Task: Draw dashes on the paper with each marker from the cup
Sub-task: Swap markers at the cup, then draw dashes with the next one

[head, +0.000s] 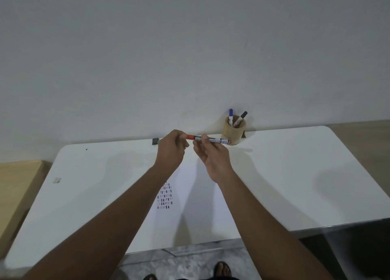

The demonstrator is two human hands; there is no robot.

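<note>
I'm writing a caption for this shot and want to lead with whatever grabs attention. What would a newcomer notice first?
Two bare hands meet above the white table, holding a red-capped marker level: the left hand grips the cap end, the right hand the barrel. Behind them a tan cup by the wall holds a blue marker and a black marker. Below the hands, the paper carries rows of short dashes.

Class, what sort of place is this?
Probably a plain indoor room set up as a desk: a white table against a bare wall, a cup of markers, and paper with dashes.
</note>
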